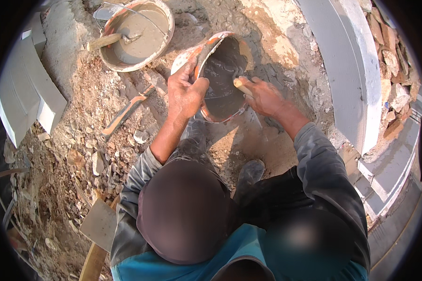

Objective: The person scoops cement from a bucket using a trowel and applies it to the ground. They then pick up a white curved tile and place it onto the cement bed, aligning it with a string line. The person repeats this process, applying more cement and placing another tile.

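My left hand [185,91] grips the rim of a tilted bucket [184,60], its outside white and orange and smeared with mortar. The bucket's mouth faces me, and wet grey mortar [220,70] coats its inside. In my right hand [266,97], the fingers are closed around a wooden handle [241,86] at the bucket's right side. The working end of that tool cannot be made out against the mortar. A boot [251,172] shows on the ground below the bucket.
Another bucket [170,29], with grey mortar and a wooden-handled tool [103,42], stands at far left. An orange-and-black-handled tool [126,112] lies on rubble. Grey concrete edging [335,61] and broken stones [394,93] are on the right. A flat metal blade [100,225] lies lower left.
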`<state>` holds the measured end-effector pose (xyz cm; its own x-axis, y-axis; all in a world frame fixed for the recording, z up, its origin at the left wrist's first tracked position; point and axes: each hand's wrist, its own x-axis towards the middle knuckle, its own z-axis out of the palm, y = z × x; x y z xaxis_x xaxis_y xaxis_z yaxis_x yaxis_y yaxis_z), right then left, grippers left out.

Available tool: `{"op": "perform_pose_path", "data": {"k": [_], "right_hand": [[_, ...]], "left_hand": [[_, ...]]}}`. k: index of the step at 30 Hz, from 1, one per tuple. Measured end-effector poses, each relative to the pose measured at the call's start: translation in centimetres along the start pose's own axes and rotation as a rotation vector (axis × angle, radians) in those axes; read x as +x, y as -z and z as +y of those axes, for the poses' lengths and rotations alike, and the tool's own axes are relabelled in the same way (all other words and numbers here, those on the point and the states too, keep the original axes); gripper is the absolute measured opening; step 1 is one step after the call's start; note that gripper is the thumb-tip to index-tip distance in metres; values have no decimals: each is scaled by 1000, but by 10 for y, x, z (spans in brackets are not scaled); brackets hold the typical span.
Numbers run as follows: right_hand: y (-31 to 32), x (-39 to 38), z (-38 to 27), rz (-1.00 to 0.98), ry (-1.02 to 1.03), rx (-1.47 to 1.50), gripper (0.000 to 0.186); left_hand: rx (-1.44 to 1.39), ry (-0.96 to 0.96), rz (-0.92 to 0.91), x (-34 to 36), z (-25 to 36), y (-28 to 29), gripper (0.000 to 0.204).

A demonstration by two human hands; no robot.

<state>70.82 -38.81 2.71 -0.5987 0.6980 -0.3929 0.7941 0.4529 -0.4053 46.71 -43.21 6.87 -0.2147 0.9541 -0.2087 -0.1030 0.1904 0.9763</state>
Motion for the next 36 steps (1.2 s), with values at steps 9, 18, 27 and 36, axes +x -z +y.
{"op": "perform_pose_path", "data": {"k": [9, 18, 27, 36], "right_hand": [[-26, -20, 12, -337, -107, 1064, 62], [22, -90, -10, -157, -263, 1451, 61], [5, -34, 50, 473, -231, 193, 59], [14, -62, -8, 216, 78, 8, 57]], "left_hand": [[34, 0, 27, -10, -2, 6, 51], [-9, 18, 158, -19, 10, 16, 50], [36, 37, 182, -9, 17, 9, 52], [108, -32, 125, -6, 10, 7, 43]]}}
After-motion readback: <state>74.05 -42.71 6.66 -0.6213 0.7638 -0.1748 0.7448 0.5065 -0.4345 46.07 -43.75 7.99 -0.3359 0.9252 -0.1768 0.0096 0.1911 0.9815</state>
